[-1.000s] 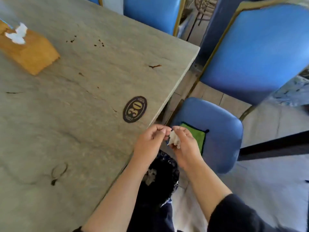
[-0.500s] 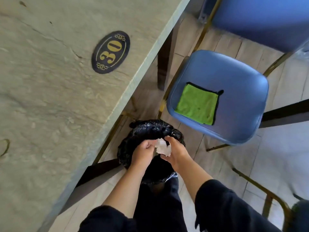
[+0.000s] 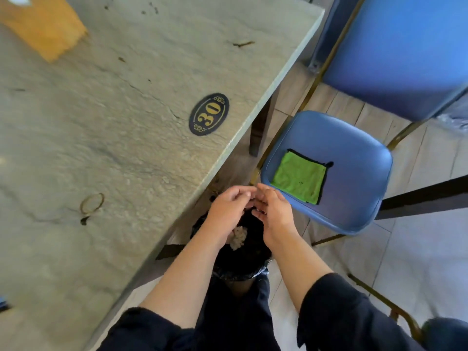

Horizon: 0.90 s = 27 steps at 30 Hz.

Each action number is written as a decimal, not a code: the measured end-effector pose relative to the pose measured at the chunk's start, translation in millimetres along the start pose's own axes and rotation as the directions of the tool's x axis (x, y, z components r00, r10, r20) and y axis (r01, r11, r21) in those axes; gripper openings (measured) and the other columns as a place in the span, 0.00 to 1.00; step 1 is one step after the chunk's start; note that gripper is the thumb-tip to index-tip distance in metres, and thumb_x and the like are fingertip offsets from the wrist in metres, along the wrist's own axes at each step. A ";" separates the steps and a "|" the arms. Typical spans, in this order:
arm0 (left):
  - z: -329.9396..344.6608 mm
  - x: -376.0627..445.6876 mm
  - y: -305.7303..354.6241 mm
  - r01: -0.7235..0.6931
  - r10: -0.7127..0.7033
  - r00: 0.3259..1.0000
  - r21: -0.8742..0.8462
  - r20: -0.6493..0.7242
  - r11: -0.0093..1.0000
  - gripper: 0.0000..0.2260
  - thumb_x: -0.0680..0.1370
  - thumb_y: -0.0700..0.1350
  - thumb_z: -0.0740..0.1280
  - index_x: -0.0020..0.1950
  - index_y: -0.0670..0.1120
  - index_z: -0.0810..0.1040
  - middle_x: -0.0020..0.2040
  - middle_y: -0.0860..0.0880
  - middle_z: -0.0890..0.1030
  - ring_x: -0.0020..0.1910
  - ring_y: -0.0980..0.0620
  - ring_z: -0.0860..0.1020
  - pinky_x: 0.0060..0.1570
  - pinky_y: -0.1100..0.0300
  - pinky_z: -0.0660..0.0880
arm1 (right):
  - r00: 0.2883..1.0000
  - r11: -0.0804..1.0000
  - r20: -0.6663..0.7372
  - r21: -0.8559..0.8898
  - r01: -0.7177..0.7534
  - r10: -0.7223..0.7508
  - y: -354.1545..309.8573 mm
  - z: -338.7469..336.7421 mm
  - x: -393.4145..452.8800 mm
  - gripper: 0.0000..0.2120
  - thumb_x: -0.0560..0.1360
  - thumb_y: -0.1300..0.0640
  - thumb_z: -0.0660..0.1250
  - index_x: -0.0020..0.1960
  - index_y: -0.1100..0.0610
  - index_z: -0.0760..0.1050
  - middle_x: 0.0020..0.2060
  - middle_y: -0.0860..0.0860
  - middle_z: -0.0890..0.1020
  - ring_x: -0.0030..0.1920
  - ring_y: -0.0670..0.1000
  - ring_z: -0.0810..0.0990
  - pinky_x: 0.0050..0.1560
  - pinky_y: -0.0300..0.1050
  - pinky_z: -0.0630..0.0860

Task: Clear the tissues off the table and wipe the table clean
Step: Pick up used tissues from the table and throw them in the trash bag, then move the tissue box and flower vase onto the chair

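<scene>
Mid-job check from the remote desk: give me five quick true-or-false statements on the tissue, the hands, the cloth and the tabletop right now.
1. The green cloth lies on the blue chair seat. True.
2. The right hand holds the tissue. False: a crumpled tissue lies in the black bin bag.
3. The left hand grips the cloth. False: it holds nothing.
4. Dark crumbs dot the table. True.
5. The number plate reads 20. False: 30.

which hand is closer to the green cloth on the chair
Right. The right hand hovers just beside the green cloth, near its lower corner; the left hand sits farther off, toward the table edge.
</scene>
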State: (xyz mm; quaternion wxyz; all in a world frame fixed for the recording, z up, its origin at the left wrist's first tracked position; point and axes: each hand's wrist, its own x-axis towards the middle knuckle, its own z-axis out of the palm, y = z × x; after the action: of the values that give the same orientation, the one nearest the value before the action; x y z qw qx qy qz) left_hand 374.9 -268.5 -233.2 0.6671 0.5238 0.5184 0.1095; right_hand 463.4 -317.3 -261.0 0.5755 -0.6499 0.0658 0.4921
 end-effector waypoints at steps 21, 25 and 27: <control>-281.2 -43.9 149.1 -0.363 0.240 0.832 -0.163 -0.500 0.917 0.10 0.81 0.40 0.59 0.46 0.52 0.76 0.45 0.54 0.81 0.41 0.58 0.79 0.43 0.61 0.70 | 0.855 0.899 0.393 -0.131 0.417 -0.339 -100.7 287.1 -88.1 0.09 0.77 0.61 0.61 0.46 0.49 0.76 0.41 0.49 0.77 0.40 0.48 0.73 0.40 0.41 0.71; -349.6 1.4 155.8 -0.367 0.240 0.832 -0.173 -0.500 0.914 0.10 0.80 0.39 0.59 0.46 0.52 0.76 0.44 0.54 0.80 0.42 0.58 0.77 0.43 0.61 0.70 | 0.847 0.871 0.378 -0.172 0.461 -0.374 -93.9 362.4 -63.9 0.09 0.76 0.60 0.65 0.54 0.50 0.74 0.47 0.50 0.76 0.46 0.49 0.75 0.46 0.43 0.72; -379.7 28.8 162.9 -0.382 0.243 0.816 -0.175 -0.524 0.907 0.10 0.80 0.39 0.60 0.47 0.53 0.76 0.43 0.55 0.79 0.41 0.58 0.76 0.42 0.62 0.71 | 0.832 0.835 0.378 -0.216 0.506 -0.407 -94.4 397.9 -49.8 0.15 0.74 0.59 0.67 0.59 0.49 0.72 0.56 0.51 0.74 0.54 0.50 0.75 0.49 0.43 0.72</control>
State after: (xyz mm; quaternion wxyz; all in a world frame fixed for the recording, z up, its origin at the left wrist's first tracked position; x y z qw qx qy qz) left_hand 146.0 43.2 -84.8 0.5513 0.4603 0.5564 0.4178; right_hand 275.4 13.2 -102.6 0.5721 -0.6400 -0.2636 0.4400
